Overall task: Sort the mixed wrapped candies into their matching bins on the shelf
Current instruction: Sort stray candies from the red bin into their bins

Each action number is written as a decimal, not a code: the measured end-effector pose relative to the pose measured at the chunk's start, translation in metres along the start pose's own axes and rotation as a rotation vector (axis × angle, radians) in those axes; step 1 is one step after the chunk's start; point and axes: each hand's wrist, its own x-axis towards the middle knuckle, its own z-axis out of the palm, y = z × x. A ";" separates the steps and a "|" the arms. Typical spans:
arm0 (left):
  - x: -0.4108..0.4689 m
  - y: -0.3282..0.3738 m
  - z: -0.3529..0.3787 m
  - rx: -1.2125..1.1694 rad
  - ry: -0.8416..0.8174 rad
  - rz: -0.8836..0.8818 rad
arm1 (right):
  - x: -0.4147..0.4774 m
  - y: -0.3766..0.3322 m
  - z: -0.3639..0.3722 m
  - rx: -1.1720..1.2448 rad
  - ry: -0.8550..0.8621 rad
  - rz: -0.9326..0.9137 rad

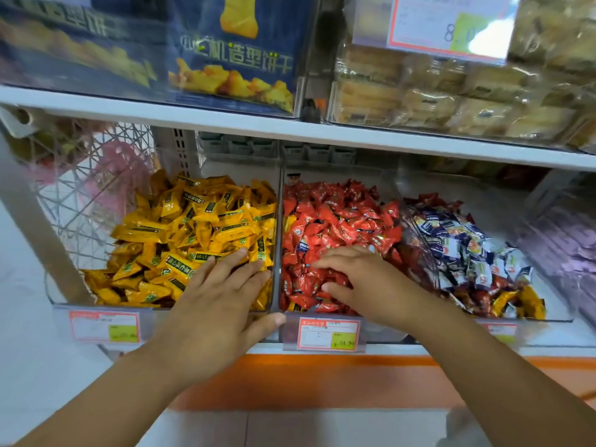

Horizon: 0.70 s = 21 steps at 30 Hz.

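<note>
Three clear bins stand side by side on the lower shelf. The left bin (64, 304) is full of yellow wrapped candies (193, 227). The middle bin (280, 253) holds red wrapped candies (335, 214), with a few yellow ones at its left and front edges. The right bin (554, 314) holds a mix of blue-white, red and yellow candies (464, 246). My left hand (219, 298) lies flat with straight fingers on the yellow candies at the left bin's front right corner. My right hand (358, 279) rests palm down on the red candies, fingers spread; whatever lies under it is hidden.
Price tags (329, 333) hang on the bins' front edges. The shelf board above (290, 124) carries a blue biscuit box (238, 50) and packed pastries (451, 95). A wire basket (80, 182) hangs to the left. An orange strip (322, 382) runs below the shelf.
</note>
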 end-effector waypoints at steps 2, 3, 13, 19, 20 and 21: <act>0.000 0.001 -0.001 0.025 0.007 0.009 | 0.010 0.003 0.003 -0.057 -0.009 0.057; 0.000 0.001 -0.001 0.030 0.005 0.010 | 0.015 0.005 0.002 -0.082 -0.015 0.077; 0.000 0.000 -0.003 0.044 -0.037 0.009 | 0.054 -0.013 0.007 -0.142 0.281 0.012; -0.001 0.000 -0.003 0.041 -0.037 0.015 | 0.066 -0.002 0.019 -0.119 0.247 0.046; 0.000 0.001 -0.003 0.040 -0.037 0.015 | 0.065 -0.002 0.018 -0.085 0.265 0.034; 0.000 0.001 -0.003 0.039 -0.039 0.014 | 0.062 -0.002 0.016 -0.034 0.280 0.023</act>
